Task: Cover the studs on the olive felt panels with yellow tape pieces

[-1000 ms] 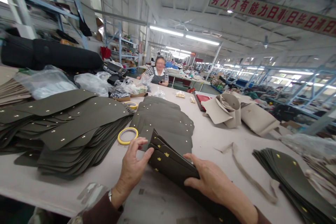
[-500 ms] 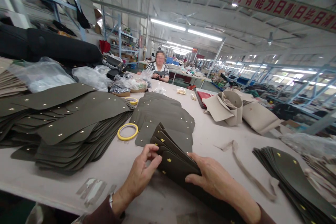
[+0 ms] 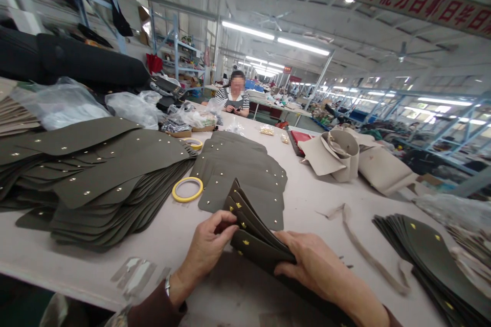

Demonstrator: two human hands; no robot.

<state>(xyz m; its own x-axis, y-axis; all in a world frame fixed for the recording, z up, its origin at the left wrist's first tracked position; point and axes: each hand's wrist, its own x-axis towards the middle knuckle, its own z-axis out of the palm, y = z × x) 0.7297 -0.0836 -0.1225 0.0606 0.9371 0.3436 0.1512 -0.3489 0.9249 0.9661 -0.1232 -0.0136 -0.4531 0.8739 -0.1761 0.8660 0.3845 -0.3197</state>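
My right hand (image 3: 312,260) is closed around a small stack of dark olive panels (image 3: 264,253), thumb on the near side and fingers over the upper edge. The panels look like leather or a similar sheet material, tilted up and fanned apart at the far end, with yellow metal pieces on their faces. At the left edge of the stack, my left hand (image 3: 210,245) pinches one panel's edge between thumb and forefinger. Beyond it, more olive panels with small metal studs lie overlapped in a spread pile (image 3: 238,163).
A tall pile of studded olive panels (image 3: 115,179) lies left, beside a yellow tape roll (image 3: 187,189). On the right are a beige strap (image 3: 360,245), more olive panels (image 3: 425,245) and beige pieces (image 3: 333,156). A person (image 3: 235,96) sits at the table's far end.
My left thumb and forefinger have closed together at the panel edge. The panels in my right hand are fanned a little wider. The view has shifted slightly.
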